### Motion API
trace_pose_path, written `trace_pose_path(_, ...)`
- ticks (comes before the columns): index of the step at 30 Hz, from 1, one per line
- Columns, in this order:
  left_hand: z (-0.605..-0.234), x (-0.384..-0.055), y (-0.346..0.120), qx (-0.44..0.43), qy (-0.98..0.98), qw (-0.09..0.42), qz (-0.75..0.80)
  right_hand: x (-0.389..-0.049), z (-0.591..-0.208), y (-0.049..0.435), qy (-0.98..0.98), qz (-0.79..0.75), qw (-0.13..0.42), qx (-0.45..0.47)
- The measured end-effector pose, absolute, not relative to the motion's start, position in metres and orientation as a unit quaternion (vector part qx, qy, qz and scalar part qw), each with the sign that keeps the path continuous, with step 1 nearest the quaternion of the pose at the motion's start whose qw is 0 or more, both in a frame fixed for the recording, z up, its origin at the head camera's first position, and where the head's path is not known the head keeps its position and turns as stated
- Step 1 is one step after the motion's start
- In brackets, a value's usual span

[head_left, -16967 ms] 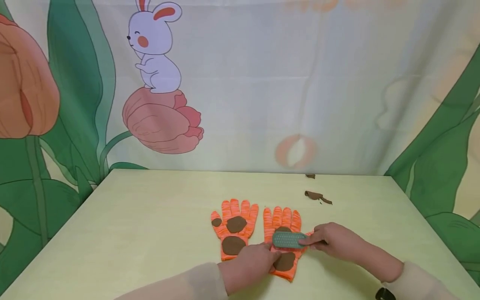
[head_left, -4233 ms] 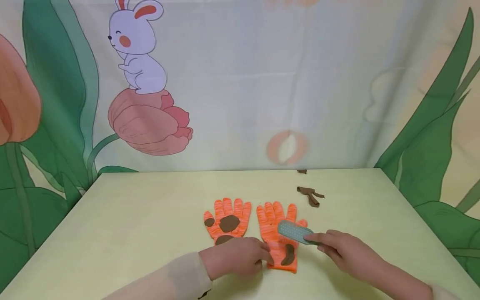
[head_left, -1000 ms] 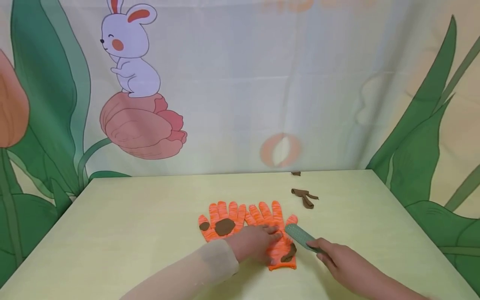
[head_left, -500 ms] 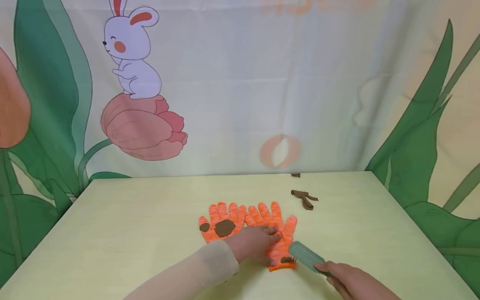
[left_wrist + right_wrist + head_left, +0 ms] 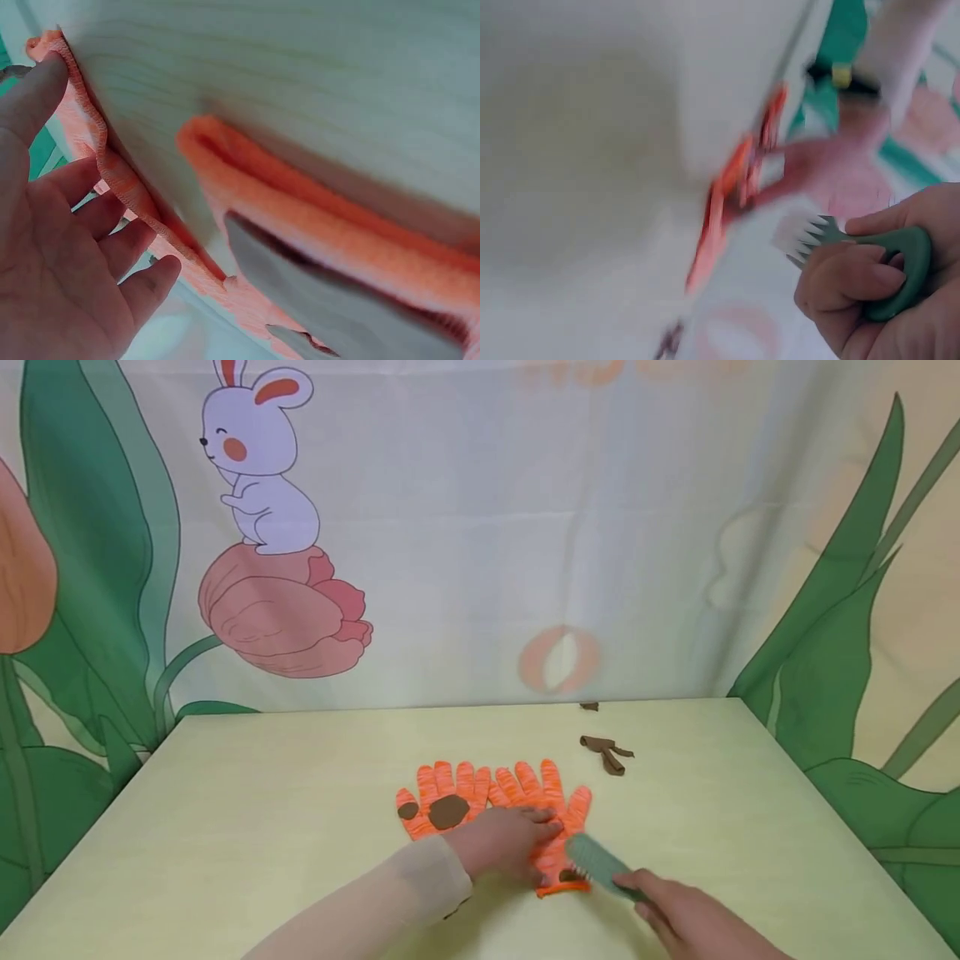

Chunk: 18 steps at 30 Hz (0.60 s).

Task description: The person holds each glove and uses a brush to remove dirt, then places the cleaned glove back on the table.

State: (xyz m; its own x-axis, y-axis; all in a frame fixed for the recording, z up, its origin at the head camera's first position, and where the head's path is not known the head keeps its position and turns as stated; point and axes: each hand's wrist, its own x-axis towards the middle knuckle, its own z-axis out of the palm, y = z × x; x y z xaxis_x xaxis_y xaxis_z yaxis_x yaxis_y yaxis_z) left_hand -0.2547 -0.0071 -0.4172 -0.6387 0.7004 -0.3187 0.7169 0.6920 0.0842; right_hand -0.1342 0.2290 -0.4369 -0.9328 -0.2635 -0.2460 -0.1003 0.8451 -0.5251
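Two orange knit gloves lie side by side on the table in the head view. My left hand [image 5: 506, 839] rests with extended fingers on the right-hand glove [image 5: 551, 857]. My right hand [image 5: 686, 906] grips a green scrub brush [image 5: 600, 862], its bristles at a small dark brown patch [image 5: 567, 876] near that glove's cuff. In the right wrist view my fingers curl round the brush's looped handle [image 5: 919, 266]. The left-hand glove [image 5: 422, 829] carries a brown palm patch [image 5: 448, 812] and a smaller thumb patch [image 5: 408, 811]; my left forearm hides its lower part.
Loose brown strips [image 5: 600, 744] lie behind the right-hand glove. A smaller brown scrap [image 5: 590, 706] sits at the table's back edge. A printed curtain [image 5: 450, 527] with a rabbit and tulips hangs behind the table [image 5: 300, 793].
Since the earliest frame, the right-hand glove's brown palm patch has gone and its cuff patch has shrunk to a small piece. Lately the brush went down towards the cuff; my left hand stayed on the glove.
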Motion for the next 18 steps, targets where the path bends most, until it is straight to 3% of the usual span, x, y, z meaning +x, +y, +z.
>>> trace_pose_path(4, -0.417, -0.253, -0.011, 0.403, 0.900, 0.168, -0.002, -0.126, -0.413, 0.246, 0.945, -0.296, 0.133, -0.042)
trace_pose_path(8, -0.414, -0.250, -0.010, 0.417, 0.897, 0.144, -0.036, -0.131, -0.435, 0.256, 0.925, -0.332, 0.186, -0.009)
trace_pose_path(13, -0.411, -0.250, -0.009, 0.428, 0.891, 0.125, -0.089, -0.143, -0.474, 0.262, 0.912, -0.351, 0.206, -0.052)
trace_pose_path(18, -0.409, -0.252, -0.009, 0.418, 0.893, 0.146, -0.085, -0.141, -0.447, 0.227, 0.925, -0.324, 0.183, -0.079)
